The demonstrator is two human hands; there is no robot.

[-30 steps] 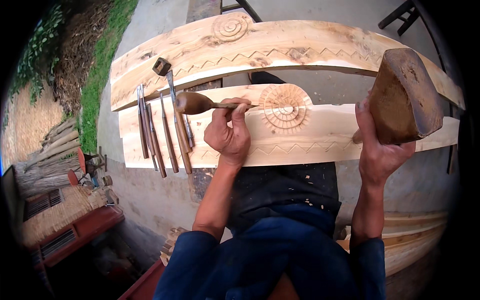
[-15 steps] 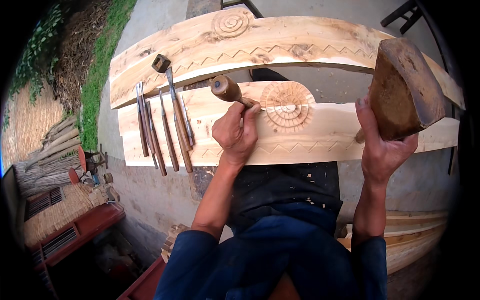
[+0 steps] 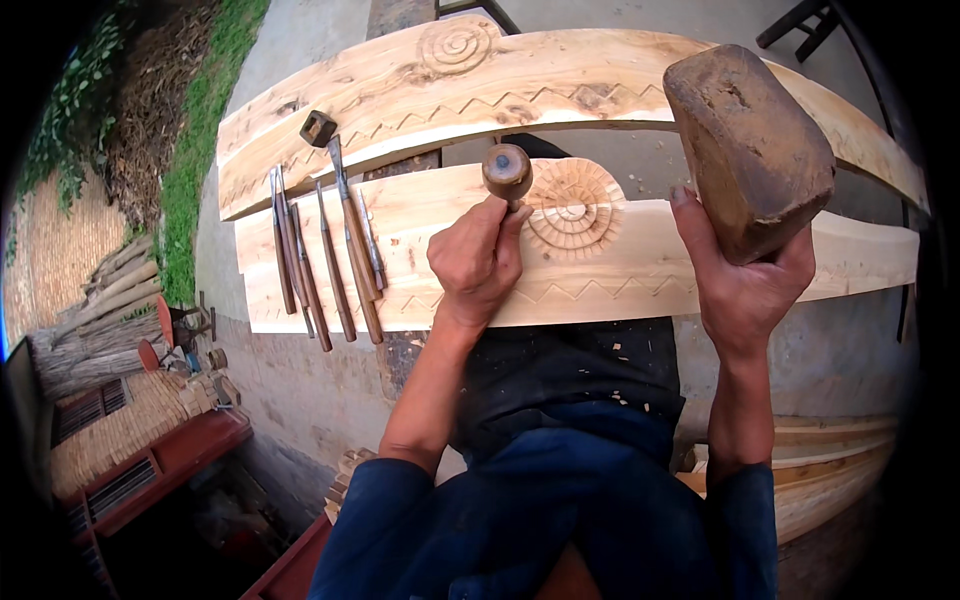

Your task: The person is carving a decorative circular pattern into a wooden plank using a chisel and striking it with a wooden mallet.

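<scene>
The person's left hand (image 3: 474, 265), reaching up from 6 o'clock with its back upward, is curled around a wooden-handled chisel (image 3: 507, 172); the blade is hidden. A pale wooden board (image 3: 640, 255) lies beneath, its carved round pattern (image 3: 580, 238) at that hand's 2 o'clock, more chisels (image 3: 333, 272) at 9. The right hand (image 3: 745, 300), farther out at 3 o'clock, grips a raised wooden mallet (image 3: 750, 150), thumb pointing toward 11.

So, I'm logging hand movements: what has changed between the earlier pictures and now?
The left hand has tipped the chisel from nearly flat, handle pointing left, to steep, handle end facing the camera. The right hand has brought the mallet leftward. Nothing was taken hold of or let go; the near board, far board and loose tools stayed put.
</scene>
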